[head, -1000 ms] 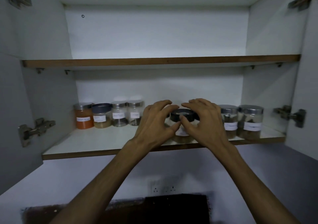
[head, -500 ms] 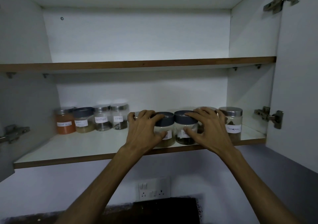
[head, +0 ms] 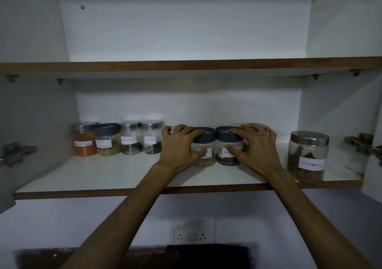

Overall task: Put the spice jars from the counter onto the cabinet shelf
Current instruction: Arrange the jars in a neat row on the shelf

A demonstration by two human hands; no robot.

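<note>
**Jars mostly shelved, both hands on the middle pair**

From my feed: left hand has its fingers curled over the lid of a dark-lidded jar, thumb on its label — it's gripping it. Right hand does the same on the neighbouring dark-lidded jar, fingers over the lid, thumb across the glass. Both jars stand upright on the lower shelf, touching each other between the two hands

Under or behind each hand there's a steel-lidded jar partly hidden — one just beyond the left hand's knuckles, another behind the right hand; I can't tell if the fingers touch those

Left of the left hand: a row of four jars against the back wall, well apart from the hand. Right of the right hand: a larger steel-lidded jar near the shelf's front edge

My read: placing is nearly done, this looks like final lining-up. The counter is out of view below the forearms, so I can't confirm nothing is left down there. Upper shelf holds no jars
</note>
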